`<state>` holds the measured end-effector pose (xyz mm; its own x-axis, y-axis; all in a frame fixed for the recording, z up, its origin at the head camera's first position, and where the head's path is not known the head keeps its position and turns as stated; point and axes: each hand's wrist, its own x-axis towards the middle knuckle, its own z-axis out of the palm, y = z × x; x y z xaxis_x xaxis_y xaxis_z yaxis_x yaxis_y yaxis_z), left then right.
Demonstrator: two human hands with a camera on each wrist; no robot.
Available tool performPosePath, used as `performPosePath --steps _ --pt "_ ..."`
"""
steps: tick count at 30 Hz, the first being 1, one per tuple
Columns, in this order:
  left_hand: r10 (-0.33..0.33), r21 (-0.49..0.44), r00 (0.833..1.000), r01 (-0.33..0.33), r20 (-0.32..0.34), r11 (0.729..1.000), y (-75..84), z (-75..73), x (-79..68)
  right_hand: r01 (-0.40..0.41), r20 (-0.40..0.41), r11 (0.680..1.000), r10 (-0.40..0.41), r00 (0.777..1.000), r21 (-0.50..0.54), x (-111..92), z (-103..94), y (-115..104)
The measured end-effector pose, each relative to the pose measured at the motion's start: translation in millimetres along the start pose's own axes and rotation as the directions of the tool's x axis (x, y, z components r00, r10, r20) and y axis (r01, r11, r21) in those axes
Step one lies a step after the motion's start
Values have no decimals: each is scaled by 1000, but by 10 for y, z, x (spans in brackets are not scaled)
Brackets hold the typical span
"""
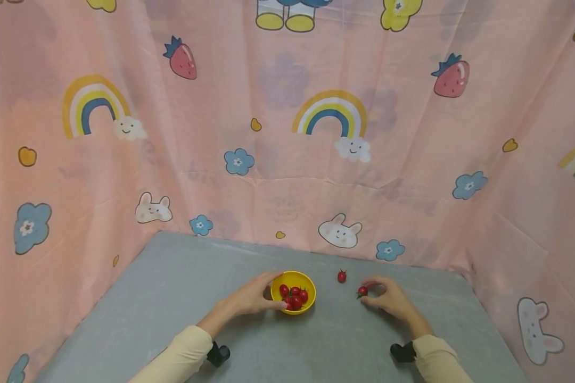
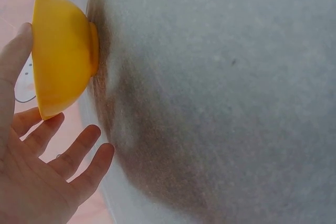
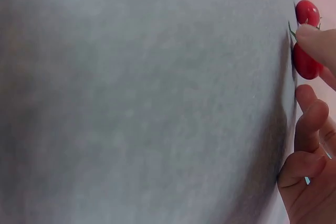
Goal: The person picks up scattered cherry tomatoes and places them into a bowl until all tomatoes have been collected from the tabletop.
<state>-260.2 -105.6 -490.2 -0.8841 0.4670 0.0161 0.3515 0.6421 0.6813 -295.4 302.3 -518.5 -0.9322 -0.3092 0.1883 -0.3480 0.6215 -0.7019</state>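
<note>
A yellow bowl [image 1: 307, 282] stands on the grey table with several red cherry tomatoes [image 1: 296, 302] inside. My left hand [image 1: 253, 296] holds its left side, thumb at the near rim and fingers at the far rim. In the left wrist view, the other fingers spread out below the bowl [image 2: 63, 56]. To the right, my right hand [image 1: 388, 299] pinches one cherry tomato [image 1: 362, 291] with a green stem between thumb and index finger. The right wrist view has this tomato [image 3: 306, 62] right at the tabletop, partly behind the thumb.
Another cherry tomato [image 1: 342, 276] lies on the table [image 1: 182, 282] between bowl and right hand, a bit farther back. A pink printed curtain [image 1: 278, 202] hangs along the table's back and sides. Black wrist mounts [image 1: 402, 352] sit at both cuffs.
</note>
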Motion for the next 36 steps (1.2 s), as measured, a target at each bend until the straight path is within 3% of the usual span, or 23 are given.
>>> performPosePath --steps 16,36 --pt "-2 6 1000 2 -1 1000 29 -5 -8 11 -20 1000 -12 1000 -2 56 27 -1" --pt "32 3 999 -32 -18 999 19 8 -6 32 -62 996 -27 998 83 -120 -17 -40"
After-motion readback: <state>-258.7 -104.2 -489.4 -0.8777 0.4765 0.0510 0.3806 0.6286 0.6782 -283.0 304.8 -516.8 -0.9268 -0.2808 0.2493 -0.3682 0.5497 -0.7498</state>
